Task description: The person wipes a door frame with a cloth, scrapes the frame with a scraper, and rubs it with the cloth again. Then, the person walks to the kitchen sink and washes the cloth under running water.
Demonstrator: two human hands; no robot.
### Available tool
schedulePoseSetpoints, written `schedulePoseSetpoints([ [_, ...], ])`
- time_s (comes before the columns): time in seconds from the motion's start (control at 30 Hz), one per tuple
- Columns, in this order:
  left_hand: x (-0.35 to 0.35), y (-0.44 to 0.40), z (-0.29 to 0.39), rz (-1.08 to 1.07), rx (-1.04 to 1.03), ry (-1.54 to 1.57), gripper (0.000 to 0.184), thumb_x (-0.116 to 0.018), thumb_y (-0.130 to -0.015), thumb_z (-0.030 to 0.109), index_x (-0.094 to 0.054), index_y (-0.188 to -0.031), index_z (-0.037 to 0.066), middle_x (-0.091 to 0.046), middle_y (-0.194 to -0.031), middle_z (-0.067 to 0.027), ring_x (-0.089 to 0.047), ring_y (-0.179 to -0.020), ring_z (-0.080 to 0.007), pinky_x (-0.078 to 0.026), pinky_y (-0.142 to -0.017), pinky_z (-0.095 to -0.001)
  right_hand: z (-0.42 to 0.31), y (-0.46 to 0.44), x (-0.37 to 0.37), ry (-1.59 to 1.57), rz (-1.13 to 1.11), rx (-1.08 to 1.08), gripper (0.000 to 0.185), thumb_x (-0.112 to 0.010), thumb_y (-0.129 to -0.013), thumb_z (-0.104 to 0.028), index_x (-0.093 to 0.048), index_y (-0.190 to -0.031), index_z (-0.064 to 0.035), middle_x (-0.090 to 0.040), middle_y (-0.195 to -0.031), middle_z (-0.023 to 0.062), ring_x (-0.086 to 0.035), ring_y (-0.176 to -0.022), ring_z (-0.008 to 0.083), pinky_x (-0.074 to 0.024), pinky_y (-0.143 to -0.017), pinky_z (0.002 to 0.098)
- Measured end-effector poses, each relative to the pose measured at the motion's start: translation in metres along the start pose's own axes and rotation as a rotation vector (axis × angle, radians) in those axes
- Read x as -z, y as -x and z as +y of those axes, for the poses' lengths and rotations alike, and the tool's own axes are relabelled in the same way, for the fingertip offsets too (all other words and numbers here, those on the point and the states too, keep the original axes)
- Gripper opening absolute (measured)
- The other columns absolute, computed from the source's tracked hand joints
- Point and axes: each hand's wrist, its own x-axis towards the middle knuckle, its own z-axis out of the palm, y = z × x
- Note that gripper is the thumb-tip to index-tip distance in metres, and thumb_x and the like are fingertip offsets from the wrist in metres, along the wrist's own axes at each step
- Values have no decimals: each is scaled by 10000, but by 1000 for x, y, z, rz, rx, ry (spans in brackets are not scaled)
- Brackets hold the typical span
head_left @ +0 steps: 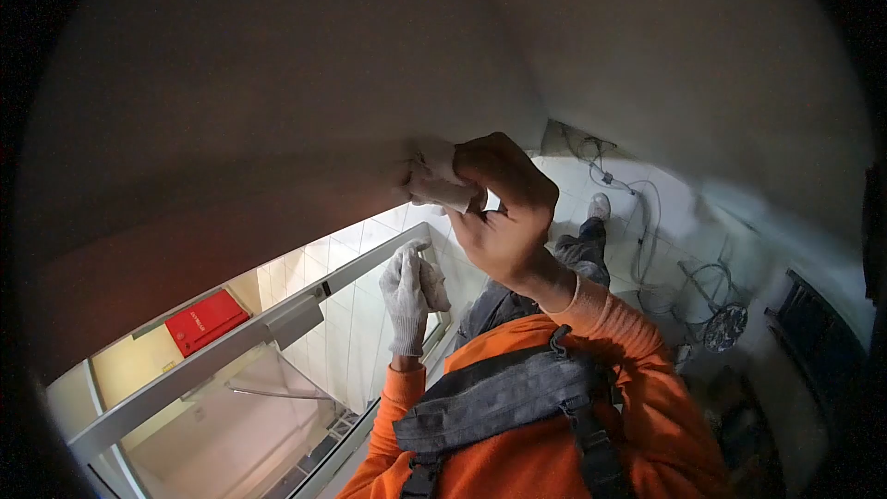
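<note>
Head view: right grip, bare, clamped on pale scrap. Scrap at fingertips, left of knuckles, against or just beside dark wall; contact unclear. Left grip, white-gloved, below scrap and apart from it; fingers curled, cannot tell whether clamped on anything. Also: metal rail behind left grip; red box at far left; cable on tiled floor.

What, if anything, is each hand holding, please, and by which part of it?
The right hand appears to pinch a pale piece by its end on the picture's right. Whether the gloved left hand holds anything cannot be told.
</note>
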Motion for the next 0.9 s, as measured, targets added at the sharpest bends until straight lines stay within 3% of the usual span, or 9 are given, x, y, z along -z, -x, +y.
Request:
schedulePoseSetpoints([
  [0.1,-1,-2,2,-22,24,81,338,-492,-1089,261,-667,-1135,-24,-476,-621,29,-447,-501,-59,-472,-539,-243,23,26,4,-22,0,-158,245,-734,-701,74,-625,-914,22,-637,-855,99,-646,-766,187,-516,-686,292],
  [0.17,-3,-1,10,-49,64,143,334,-494,-1088,259,-663,-1143,-24,-472,-622,30,-445,-499,-58,-466,-532,-244,30,41,4,-77,3,-500,229,-753,-739,77,-611,-912,28,-622,-844,79,-622,-809,119,-516,-713,246],
  [0.33,-10,-7,4,-9,15,43,344,-492,-1090,257,-649,-1175,-38,-470,-620,25,-426,-493,-56,-442,-520,-237,-11,8,0,-102,-50,-263,223,-734,-761,109,-631,-947,42,-651,-878,42,-619,-779,72,-519,-667,228],
  [0.43,-8,-6,7,-45,6,73,350,-488,-1092,256,-647,-1183,-42,-471,-617,26,-420,-493,-57,-424,-513,-232,1,24,6,-180,-55,-596,160,-721,-794,85,-643,-927,44,-672,-856,40,-611,-712,69,-510,-629,229],
  [0.47,-8,-8,7,-68,-7,107,350,-486,-1093,254,-647,-1183,-43,-472,-616,27,-418,-495,-58,-417,-510,-231,17,29,9,-150,-84,-588,85,-717,-834,45,-658,-895,42,-672,-794,41,-593,-656,64,-498,-589,233],
  [0.57,-8,-9,8,-71,-24,53,343,-483,-1094,245,-645,-1186,-44,-447,-609,33,-416,-505,-59,-416,-514,-233,18,24,17,-366,-118,-1045,178,-752,-803,-23,-714,-971,20,-729,-873,119,-695,-732,160,-563,-668,299],
  [0.7,-6,-7,5,-88,-12,101,346,-475,-1097,243,-640,-1189,-47,-416,-593,34,-409,-502,-59,-417,-512,-234,11,4,15,-19,-245,-433,73,-755,-840,-42,-717,-870,13,-724,-820,92,-676,-690,150,-547,-665,296],
  [0.87,-8,-8,-1,-65,-46,114,344,-484,-1096,253,-638,-1176,-45,-408,-593,33,-405,-505,-61,-426,-527,-234,48,35,8,-355,-187,-840,203,-824,-802,-105,-668,-813,24,-618,-656,62,-560,-590,92,-434,-547,274],
  [0.9,-9,-6,4,-66,-24,113,343,-486,-1096,253,-638,-1173,-44,-410,-596,32,-403,-500,-62,-421,-514,-235,43,28,7,-264,-232,-669,180,-809,-819,-109,-682,-804,17,-645,-674,66,-592,-591,105,-438,-529,274],
])
